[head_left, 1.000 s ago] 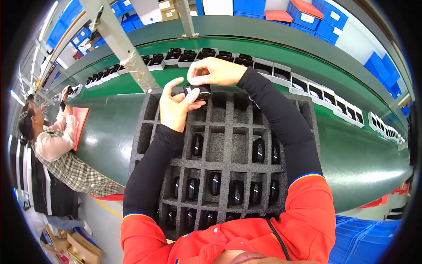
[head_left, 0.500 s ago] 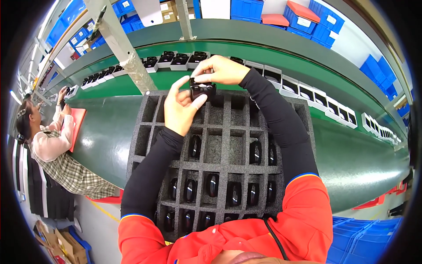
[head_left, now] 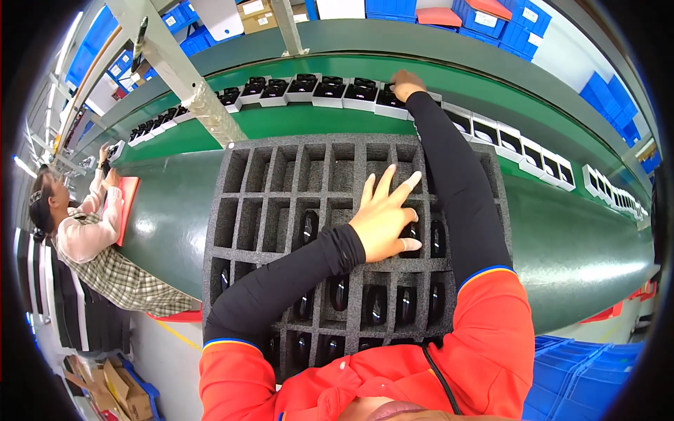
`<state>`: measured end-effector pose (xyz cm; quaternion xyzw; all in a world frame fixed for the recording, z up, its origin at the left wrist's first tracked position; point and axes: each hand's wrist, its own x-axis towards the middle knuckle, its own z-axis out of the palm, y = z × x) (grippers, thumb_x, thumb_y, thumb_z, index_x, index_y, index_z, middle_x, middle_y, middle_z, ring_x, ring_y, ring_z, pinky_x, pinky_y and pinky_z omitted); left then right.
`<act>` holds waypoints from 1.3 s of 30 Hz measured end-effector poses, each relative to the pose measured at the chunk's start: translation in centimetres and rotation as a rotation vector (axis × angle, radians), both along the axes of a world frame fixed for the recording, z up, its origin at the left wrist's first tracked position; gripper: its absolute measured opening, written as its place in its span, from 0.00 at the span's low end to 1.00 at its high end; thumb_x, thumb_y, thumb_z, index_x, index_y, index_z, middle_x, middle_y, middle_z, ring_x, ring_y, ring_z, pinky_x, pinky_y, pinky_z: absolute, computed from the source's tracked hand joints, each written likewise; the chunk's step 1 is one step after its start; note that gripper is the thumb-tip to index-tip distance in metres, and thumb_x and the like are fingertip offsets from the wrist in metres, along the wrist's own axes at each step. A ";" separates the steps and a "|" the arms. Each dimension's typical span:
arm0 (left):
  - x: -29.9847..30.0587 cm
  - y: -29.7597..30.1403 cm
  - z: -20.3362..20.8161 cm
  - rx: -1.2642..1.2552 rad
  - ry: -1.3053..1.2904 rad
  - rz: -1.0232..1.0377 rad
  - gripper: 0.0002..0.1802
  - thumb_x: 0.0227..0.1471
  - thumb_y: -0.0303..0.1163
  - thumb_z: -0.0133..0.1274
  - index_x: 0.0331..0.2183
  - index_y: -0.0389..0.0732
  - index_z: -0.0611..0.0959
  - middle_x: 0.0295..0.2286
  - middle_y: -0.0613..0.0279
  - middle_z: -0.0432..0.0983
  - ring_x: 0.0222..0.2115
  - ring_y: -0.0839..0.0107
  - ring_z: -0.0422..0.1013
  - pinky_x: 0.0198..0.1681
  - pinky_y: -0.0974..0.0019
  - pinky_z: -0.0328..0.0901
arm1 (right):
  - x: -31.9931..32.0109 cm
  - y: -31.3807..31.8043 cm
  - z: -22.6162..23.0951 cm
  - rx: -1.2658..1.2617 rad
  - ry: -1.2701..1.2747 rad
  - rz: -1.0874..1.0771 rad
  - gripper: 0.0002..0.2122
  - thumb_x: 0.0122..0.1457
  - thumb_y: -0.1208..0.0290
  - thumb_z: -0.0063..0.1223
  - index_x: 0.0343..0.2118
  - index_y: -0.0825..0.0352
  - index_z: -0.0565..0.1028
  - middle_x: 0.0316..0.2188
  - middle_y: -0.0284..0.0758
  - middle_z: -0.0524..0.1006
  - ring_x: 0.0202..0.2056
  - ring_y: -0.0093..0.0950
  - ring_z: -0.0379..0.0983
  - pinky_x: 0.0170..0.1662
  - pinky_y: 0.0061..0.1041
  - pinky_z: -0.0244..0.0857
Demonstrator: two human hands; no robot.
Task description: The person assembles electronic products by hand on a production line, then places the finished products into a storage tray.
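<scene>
Fingers (head_left: 387, 184) spread loose on left hand (head_left: 381, 226) over grey foam tray (head_left: 360, 161); right hand (head_left: 406, 85) at white box (head_left: 393, 111), grip unclear.

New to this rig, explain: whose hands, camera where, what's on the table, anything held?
No robot: these are a person's own left hand and right hand. A head-worn fisheye camera looks down, bending straight edges. A grey foam tray with compartments, some filled with glossy black oval devices, lies on the dark green table. Beyond it, open white boxes line a brighter green surface. The left hand is spread over the tray, nothing visibly held; the right hand is at a white box, its grip unclear.
</scene>
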<state>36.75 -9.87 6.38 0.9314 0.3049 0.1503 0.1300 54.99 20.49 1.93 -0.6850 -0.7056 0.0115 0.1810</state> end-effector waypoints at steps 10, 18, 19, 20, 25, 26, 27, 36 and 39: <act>-8.0 5.7 2.5 -0.696 -1.386 0.465 0.26 0.43 0.22 0.58 0.43 0.38 0.64 0.31 0.50 0.74 0.31 0.64 0.74 0.30 0.65 0.72 | -11.0 -13.4 10.9 -0.301 0.610 1.195 0.13 0.56 0.63 0.49 0.32 0.69 0.75 0.24 0.29 0.74 0.27 0.16 0.68 0.34 0.18 0.64; -10.8 6.9 2.9 -0.700 -1.477 0.469 0.24 0.48 0.26 0.55 0.46 0.31 0.65 0.34 0.46 0.73 0.32 0.61 0.74 0.33 0.61 0.73 | -13.1 -15.3 10.3 -0.312 0.795 1.120 0.10 0.59 0.66 0.44 0.33 0.69 0.74 0.29 0.29 0.74 0.33 0.17 0.67 0.40 0.18 0.61; -11.3 6.8 2.7 -0.690 -1.491 0.477 0.24 0.48 0.26 0.55 0.46 0.31 0.65 0.34 0.46 0.73 0.32 0.61 0.74 0.33 0.61 0.73 | -13.2 -15.8 10.6 -0.254 0.743 1.182 0.10 0.59 0.66 0.44 0.34 0.68 0.73 0.30 0.29 0.74 0.35 0.17 0.67 0.41 0.18 0.61; -11.2 6.6 2.9 -0.672 -1.464 0.446 0.25 0.47 0.25 0.55 0.46 0.32 0.65 0.34 0.45 0.73 0.32 0.60 0.74 0.33 0.61 0.73 | -13.1 -15.5 10.3 -0.254 0.785 1.111 0.10 0.58 0.67 0.45 0.33 0.69 0.74 0.32 0.29 0.74 0.35 0.18 0.67 0.41 0.19 0.61; -10.6 7.3 2.7 -0.617 -1.413 0.364 0.29 0.41 0.19 0.58 0.46 0.30 0.64 0.33 0.46 0.73 0.33 0.63 0.73 0.35 0.61 0.73 | -13.0 -14.9 10.1 0.249 0.481 0.927 0.08 0.55 0.69 0.49 0.31 0.68 0.75 0.29 0.32 0.73 0.33 0.24 0.68 0.38 0.22 0.62; -10.8 7.2 2.7 -0.612 -1.426 0.387 0.29 0.41 0.19 0.58 0.45 0.30 0.64 0.33 0.46 0.73 0.33 0.63 0.73 0.35 0.61 0.73 | -13.4 -15.7 10.3 0.664 0.275 0.944 0.07 0.54 0.70 0.50 0.30 0.68 0.75 0.26 0.34 0.72 0.31 0.27 0.68 0.37 0.23 0.62; -11.1 7.2 2.8 -0.607 -1.437 0.409 0.29 0.41 0.19 0.58 0.45 0.29 0.64 0.33 0.46 0.74 0.32 0.64 0.73 0.35 0.61 0.73 | -13.8 -16.2 10.6 0.657 0.238 1.044 0.07 0.52 0.70 0.51 0.28 0.68 0.75 0.24 0.35 0.70 0.30 0.32 0.67 0.37 0.26 0.62; -10.9 5.9 2.9 -0.471 -1.090 0.423 0.36 0.39 0.21 0.60 0.49 0.34 0.62 0.36 0.45 0.72 0.35 0.68 0.73 0.36 0.68 0.70 | -11.6 -13.2 9.3 -0.027 0.547 1.081 0.12 0.53 0.64 0.52 0.35 0.66 0.77 0.29 0.37 0.76 0.32 0.27 0.72 0.39 0.25 0.65; -12.7 3.9 2.8 -0.255 -0.588 0.428 0.36 0.42 0.26 0.59 0.52 0.38 0.62 0.43 0.48 0.68 0.42 0.64 0.69 0.43 0.65 0.66 | -8.6 -9.6 8.0 0.149 0.307 0.737 0.11 0.54 0.66 0.49 0.34 0.68 0.76 0.31 0.42 0.76 0.34 0.36 0.73 0.39 0.28 0.65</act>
